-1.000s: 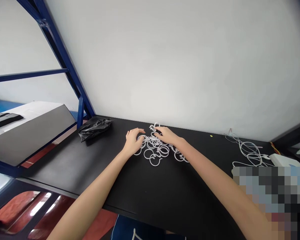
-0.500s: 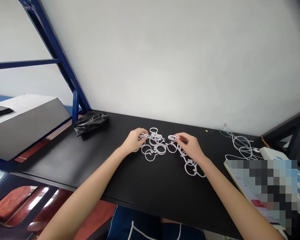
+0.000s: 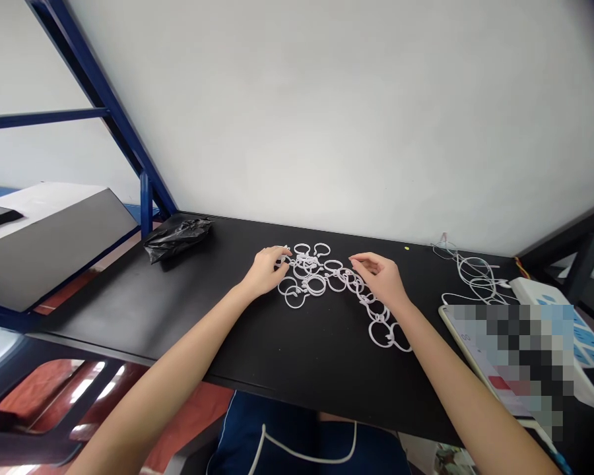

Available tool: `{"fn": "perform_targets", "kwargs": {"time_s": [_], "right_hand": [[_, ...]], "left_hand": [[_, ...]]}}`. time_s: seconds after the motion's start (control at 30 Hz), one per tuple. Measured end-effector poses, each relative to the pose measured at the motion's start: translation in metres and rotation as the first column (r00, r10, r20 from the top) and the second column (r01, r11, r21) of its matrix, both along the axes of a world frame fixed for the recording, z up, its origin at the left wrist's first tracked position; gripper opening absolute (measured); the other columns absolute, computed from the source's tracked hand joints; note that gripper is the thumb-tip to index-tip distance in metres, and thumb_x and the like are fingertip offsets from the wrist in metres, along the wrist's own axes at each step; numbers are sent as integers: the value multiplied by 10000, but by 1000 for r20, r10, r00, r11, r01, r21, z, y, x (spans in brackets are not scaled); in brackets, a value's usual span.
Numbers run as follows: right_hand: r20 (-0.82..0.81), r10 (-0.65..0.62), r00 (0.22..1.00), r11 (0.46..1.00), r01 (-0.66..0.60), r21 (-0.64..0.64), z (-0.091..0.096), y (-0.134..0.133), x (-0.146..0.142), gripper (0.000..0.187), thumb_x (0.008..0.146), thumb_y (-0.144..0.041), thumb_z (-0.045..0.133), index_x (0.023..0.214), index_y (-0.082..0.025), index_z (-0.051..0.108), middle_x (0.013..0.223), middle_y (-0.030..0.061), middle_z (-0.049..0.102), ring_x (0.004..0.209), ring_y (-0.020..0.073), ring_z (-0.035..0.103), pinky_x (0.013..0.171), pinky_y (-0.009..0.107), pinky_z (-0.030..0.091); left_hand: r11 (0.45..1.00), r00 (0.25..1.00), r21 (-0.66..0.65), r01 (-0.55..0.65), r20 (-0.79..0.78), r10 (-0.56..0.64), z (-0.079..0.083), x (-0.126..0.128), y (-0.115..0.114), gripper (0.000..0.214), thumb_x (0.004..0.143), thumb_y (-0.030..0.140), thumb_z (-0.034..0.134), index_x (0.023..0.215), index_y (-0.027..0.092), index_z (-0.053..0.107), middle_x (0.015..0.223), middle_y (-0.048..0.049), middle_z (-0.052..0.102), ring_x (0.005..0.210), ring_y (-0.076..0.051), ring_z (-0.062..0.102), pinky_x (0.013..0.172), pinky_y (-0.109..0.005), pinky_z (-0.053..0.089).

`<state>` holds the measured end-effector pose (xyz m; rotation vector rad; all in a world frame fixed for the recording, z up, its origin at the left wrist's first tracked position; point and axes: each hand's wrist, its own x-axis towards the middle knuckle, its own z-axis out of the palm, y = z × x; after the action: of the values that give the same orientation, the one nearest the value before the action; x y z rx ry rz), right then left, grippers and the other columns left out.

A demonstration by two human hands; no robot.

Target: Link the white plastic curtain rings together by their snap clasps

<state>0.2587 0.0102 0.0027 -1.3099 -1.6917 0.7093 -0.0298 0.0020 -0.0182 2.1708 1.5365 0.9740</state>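
Several white plastic curtain rings (image 3: 315,285) with small eyelets lie in a loose heap on the black tabletop (image 3: 297,353). At the heap's left side is my left hand (image 3: 266,272), with curved fingers and thumb closed about a curtain ring that they partly cover. My right hand (image 3: 376,277) hovers over the right end of the heap, thumb and forefinger slightly apart with nothing visible between them. Below and left of its fingertips, a chain of linked curtain rings (image 3: 379,334) runs toward my right forearm, which hides its end.
A crumpled black plastic bag (image 3: 178,239) lies at the back left beside a blue metal frame (image 3: 146,198). To the right are a tangled white cable (image 3: 475,280), a white box (image 3: 539,297) and a partly blurred tablet (image 3: 468,343). A white wall (image 3: 301,119) stands behind.
My right hand has let go of the curtain ring it held, which now lies by the chain. My left hand stays at the heap. A ring at the heap's back has shifted, and the view has moved slightly.
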Motion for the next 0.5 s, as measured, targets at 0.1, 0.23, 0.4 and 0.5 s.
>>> {"fn": "perform_targets", "kwargs": {"time_s": [0.1,0.23,0.4,0.5], "right_hand": [[179,10,984,1000,-8,-12,6,-1,8,328,769,-482,691,912,-189,724,886,89,727,775,228,667,731,387,559],[356,274,893,958,-220,-184,11,1,17,378,652,-435,798,976,-251,733,1050,54,712,945,251,647,857,412,538],[271,176,946,979,-140,-148,-1,4,15,374,703,-397,740,1032,-220,715,1003,73,710,833,220,656,731,368,556],[170,71,983,994,-55,-97,-8,5,11,434,716,-383,722,1107,-196,688,1001,96,713,811,221,670,675,353,561]], "left_hand": [[992,986,84,89,-150,-76,3,9,-7,304,850,206,496,1126,205,626,1297,-95,613,1231,-268,546,1152,-536,322],[980,950,58,190,-261,-169,6,17,-14,297,875,204,479,1137,215,618,1346,-95,581,1262,-265,519,1168,-539,280],[979,954,48,199,-236,-182,5,16,-14,151,876,216,491,962,205,615,1290,-94,606,1209,-250,558,1152,-511,317],[977,956,59,203,-228,-185,5,13,-14,77,875,235,511,898,205,578,1264,-91,617,1216,-252,560,1146,-499,327]]}}
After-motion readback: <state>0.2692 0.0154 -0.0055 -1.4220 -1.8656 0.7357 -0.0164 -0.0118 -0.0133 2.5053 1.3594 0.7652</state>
